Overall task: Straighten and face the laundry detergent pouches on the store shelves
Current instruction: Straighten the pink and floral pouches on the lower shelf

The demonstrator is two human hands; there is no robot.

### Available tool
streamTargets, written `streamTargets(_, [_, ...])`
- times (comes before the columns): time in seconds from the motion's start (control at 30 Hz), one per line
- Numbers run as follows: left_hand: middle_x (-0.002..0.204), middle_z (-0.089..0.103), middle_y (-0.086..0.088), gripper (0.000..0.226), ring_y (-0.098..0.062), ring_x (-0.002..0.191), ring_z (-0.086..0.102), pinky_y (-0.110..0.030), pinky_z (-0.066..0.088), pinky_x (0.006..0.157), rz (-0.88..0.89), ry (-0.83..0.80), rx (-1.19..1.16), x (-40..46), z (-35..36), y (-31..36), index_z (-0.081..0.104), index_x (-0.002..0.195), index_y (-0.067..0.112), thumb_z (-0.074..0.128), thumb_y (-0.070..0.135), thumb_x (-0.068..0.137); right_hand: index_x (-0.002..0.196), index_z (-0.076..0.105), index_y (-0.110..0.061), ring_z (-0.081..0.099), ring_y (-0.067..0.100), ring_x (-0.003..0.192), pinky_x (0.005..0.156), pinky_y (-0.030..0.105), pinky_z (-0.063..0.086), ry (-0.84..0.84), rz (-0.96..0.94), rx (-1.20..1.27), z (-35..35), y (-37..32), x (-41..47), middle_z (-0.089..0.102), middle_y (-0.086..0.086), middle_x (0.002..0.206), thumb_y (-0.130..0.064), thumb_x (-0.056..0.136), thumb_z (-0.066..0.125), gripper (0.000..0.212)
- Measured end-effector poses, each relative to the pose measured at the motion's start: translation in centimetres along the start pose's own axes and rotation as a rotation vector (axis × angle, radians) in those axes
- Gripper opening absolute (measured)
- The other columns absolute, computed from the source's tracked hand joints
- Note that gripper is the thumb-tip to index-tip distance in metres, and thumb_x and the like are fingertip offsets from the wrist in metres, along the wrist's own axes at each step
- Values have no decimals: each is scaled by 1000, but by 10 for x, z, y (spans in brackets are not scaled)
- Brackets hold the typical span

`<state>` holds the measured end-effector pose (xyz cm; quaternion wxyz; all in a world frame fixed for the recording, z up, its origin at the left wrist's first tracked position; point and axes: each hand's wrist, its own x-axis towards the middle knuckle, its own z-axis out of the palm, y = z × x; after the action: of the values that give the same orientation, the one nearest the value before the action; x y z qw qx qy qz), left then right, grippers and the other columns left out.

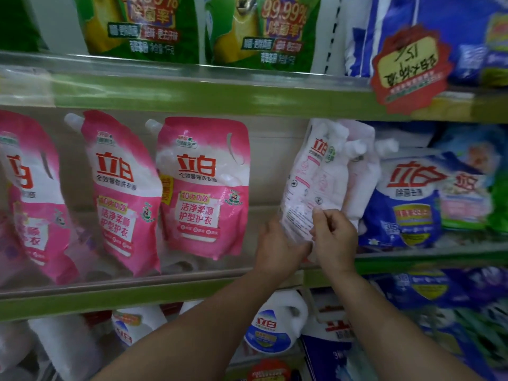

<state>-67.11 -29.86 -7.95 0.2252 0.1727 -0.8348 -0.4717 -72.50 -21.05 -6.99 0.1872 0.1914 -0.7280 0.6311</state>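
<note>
Both forearms reach up from the bottom edge toward the middle shelf (170, 294), which has a green front strip and a clear plastic guard. Left hand (277, 250) holds the lower left edge of a pale pink pouch (312, 182), with the fingers wrapped behind the pouch and mostly hidden. Right hand (334, 237) pinches the lower edge of the same pouch between the thumb and curled fingers. This pouch stands on the middle shelf, turned so that its printed back panel faces out, tilted with its top leaning right. Just behind it, touching, stand more pale pouches (360, 166) with white caps. To the left, well apart, three pink pouches face forward behind the guard: the nearest one (203, 188) stands almost upright, the middle one (123, 191) leans, and the far left one (30, 196) is cut off by the frame edge. Right of the held pouch lies a blue bag (404, 204). Green pouches (264, 31) stand on the upper shelf, beside a red price tag (409, 67) hung upside down. A white jug (275, 323) sits on the lower shelf.
</note>
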Motion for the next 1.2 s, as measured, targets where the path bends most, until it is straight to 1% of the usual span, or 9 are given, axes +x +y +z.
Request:
streamTargets(0.17, [141, 36, -11, 92, -24, 130, 38, -37, 41, 104, -32, -79, 4, 7, 18, 13, 21, 149, 28, 69, 49, 74, 59, 52, -25, 57, -10, 62, 47, 5, 40, 26, 2, -1, -10, 5, 3, 59, -13, 61, -26, 92, 57, 33])
streamTargets(0.3, [157, 4, -14, 112, -32, 145, 14, -45, 29, 114, -33, -126, 92, 11, 31, 16, -7, 152, 29, 73, 47, 75, 60, 53, -25, 58, -5, 64, 48, 7, 41, 27, -8, -12, -18, 8, 7, 60, -13, 64, -30, 92, 56, 33])
streamTargets(0.4, [159, -2, -13, 112, -31, 147, 4, -44, 25, 116, -36, -122, 99, 16, 40, 20, -13, 151, 28, 70, 45, 79, 62, 54, -24, 60, 3, 69, 52, 13, 43, 24, 6, -11, -23, 8, 11, 61, -11, 67, -30, 93, 56, 31])
streamTargets(0.6, [156, 7, -13, 83, -37, 140, 23, -47, 28, 113, -116, -45, 71, 21, 52, 26, 4, 154, 23, 56, 32, 90, 59, 53, -25, 56, -4, 62, 49, 6, 41, 27, 4, 17, -22, 9, 14, 60, -10, 63, -27, 93, 56, 34])
streamTargets(0.7, [155, 13, -16, 74, -39, 139, 24, -50, 29, 112, -166, -48, 2, 23, 52, 27, 13, 153, 21, 48, 40, 91, 57, 52, -25, 55, -4, 61, 50, 4, 40, 18, -5, 13, -20, 11, 13, 59, -11, 63, -25, 92, 56, 35])
streamTargets(0.83, [155, 16, -17, 81, -40, 138, 26, -51, 31, 110, -183, -74, -4, 25, 50, 27, 11, 153, 23, 49, 46, 85, 59, 53, -23, 57, -5, 63, 50, 4, 41, -1, -1, 18, -20, 13, 13, 60, -11, 65, -27, 93, 56, 34])
streamTargets(0.93, [155, 19, -14, 88, -34, 140, 27, -48, 34, 110, -143, -114, 51, 28, 44, 17, 2, 152, 29, 52, 50, 83, 59, 54, -19, 56, 6, 65, 51, 9, 42, 1, 8, 25, -22, 17, 14, 60, -2, 66, -28, 93, 55, 35])
streamTargets(1.03, [152, 30, -10, 80, -31, 133, 39, -42, 40, 105, -100, -108, 69, 27, 33, 5, 6, 153, 30, 53, 39, 89, 57, 49, -21, 50, 6, 61, 53, 15, 38, 16, 7, -10, -23, 20, 13, 55, 3, 66, -25, 94, 54, 37])
streamTargets(1.2, [137, 53, -12, 64, -33, 123, 53, -48, 45, 102, -152, -48, -370, 25, 17, -8, 41, 145, 25, 46, -1, 87, 56, 46, -17, 46, -9, 54, 49, 6, 35, 11, 27, -22, -18, 24, 10, 46, -5, 58, -19, 94, 54, 39])
